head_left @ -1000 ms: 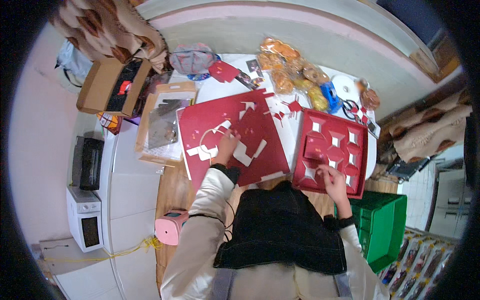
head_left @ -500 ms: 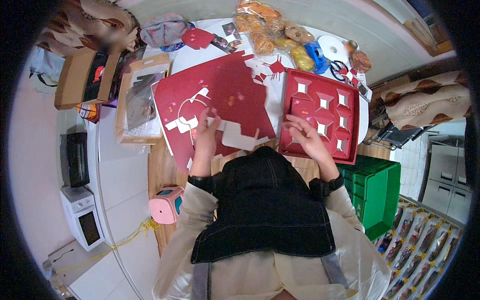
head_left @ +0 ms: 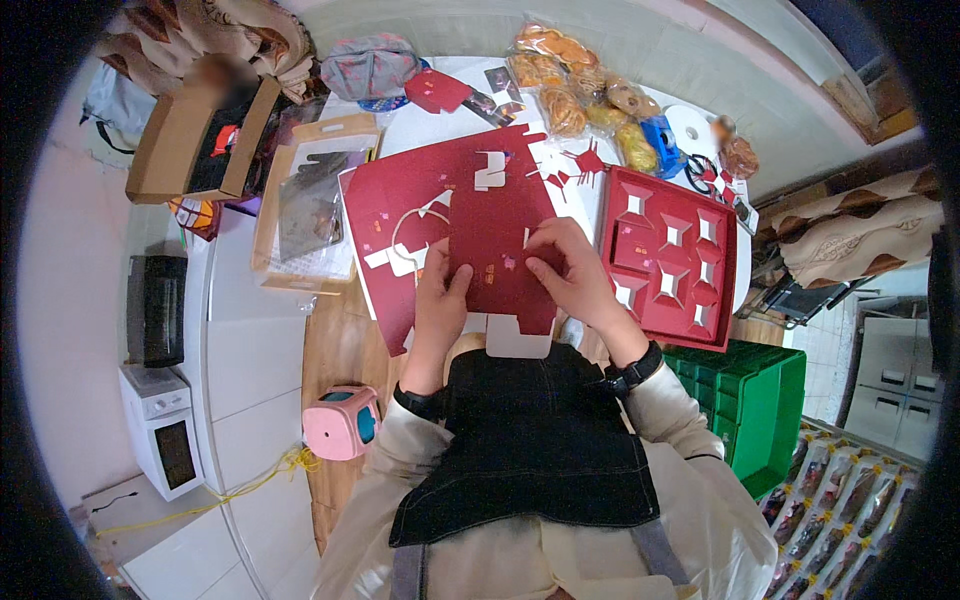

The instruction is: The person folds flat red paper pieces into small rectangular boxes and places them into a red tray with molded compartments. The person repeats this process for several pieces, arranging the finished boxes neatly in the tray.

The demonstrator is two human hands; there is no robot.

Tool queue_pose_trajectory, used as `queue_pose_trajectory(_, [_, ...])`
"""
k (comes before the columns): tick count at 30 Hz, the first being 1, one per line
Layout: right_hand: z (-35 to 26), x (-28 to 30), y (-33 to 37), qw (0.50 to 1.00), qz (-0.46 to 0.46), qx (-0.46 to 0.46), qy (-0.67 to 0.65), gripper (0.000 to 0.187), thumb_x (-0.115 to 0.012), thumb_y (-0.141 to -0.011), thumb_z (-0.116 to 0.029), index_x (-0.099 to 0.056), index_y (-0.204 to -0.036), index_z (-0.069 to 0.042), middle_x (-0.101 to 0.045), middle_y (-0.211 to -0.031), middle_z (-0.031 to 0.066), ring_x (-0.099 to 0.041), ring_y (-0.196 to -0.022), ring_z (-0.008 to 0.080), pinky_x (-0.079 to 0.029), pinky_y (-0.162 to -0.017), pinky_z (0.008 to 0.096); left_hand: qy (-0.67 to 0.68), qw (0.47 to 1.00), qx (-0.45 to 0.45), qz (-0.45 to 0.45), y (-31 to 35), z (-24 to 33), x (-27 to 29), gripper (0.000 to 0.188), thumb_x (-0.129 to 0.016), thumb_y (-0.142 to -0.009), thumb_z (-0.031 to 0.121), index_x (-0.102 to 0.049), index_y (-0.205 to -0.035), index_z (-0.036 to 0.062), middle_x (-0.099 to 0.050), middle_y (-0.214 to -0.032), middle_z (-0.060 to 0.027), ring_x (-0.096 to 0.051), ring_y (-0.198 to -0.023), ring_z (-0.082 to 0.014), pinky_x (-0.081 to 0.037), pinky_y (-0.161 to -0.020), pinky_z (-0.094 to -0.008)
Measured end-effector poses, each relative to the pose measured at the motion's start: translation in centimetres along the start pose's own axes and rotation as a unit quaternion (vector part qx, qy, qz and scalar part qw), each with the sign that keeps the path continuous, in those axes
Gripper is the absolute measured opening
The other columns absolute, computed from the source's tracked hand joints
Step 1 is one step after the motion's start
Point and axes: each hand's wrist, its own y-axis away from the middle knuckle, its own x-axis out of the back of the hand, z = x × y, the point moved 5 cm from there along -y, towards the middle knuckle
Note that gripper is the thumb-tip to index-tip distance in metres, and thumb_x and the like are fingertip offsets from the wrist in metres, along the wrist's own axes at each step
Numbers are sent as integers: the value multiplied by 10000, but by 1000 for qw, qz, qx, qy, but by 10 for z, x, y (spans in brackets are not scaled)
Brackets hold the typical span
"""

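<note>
A flat red cardboard box blank [head_left: 490, 225], with white flaps at its near and far ends, is held up in front of me. My left hand [head_left: 440, 305] grips its left edge, thumb on the red printed face. Along the right edge, my right hand [head_left: 580, 280] has its fingers bent and pinched on the cardboard. Behind and under the blank lie larger red cardboard sheets [head_left: 385, 205] with a pale looped cord handle [head_left: 401, 232] on them. To the right stands a red box [head_left: 724, 310] whose insert has several square openings showing white.
A white table holds bagged bread [head_left: 565, 110], a blue tape dispenser [head_left: 660, 140], black-handled scissors [head_left: 700, 172] and red paper scraps [head_left: 588, 160]. At left sits a shallow cardboard tray [head_left: 262, 245]. A green crate [head_left: 735, 400] stands below right, a pink stool [head_left: 335, 430] below left.
The box blank has come up in front of me, its red face now showing. My right hand, empty and spread before, has moved left onto its right edge. The whole view has shifted slightly.
</note>
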Motion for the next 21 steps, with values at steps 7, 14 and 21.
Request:
queue_pose_trajectory(7, [-17,-23,9,993,86,31,74,235,-722,-767,-14,-611,-974,-32,-584,-999,125,-560,-945,288,-461,-828,341,-27,995,-61,79,24,-50,29,389,-537,-915,-23,-451,-1294,-14,-570,-1228,-172,-555,-1158,-240,-413,-997,-326])
queue_pose_trajectory(14, [-25,-63,38,993,-97,47,52,175,-746,-749,-70,-586,-815,-47,-591,-778,67,-548,-736,247,-441,-664,351,-224,957,4,185,101,-33,47,370,-572,-904,38,-492,-1263,3,-599,-1169,-254,-601,-1063,-383,-478,-893,-412])
queue_pose_trajectory(21, [-28,-94,107,987,-138,58,-50,135,-684,-795,-126,-573,-824,-55,-589,-726,75,-595,-762,260,-454,-792,382,-393,905,-2,163,193,-59,20,760,-679,-854,313,-294,-1416,-24,-553,-1185,-289,-545,-1092,-437,-428,-957,-459])
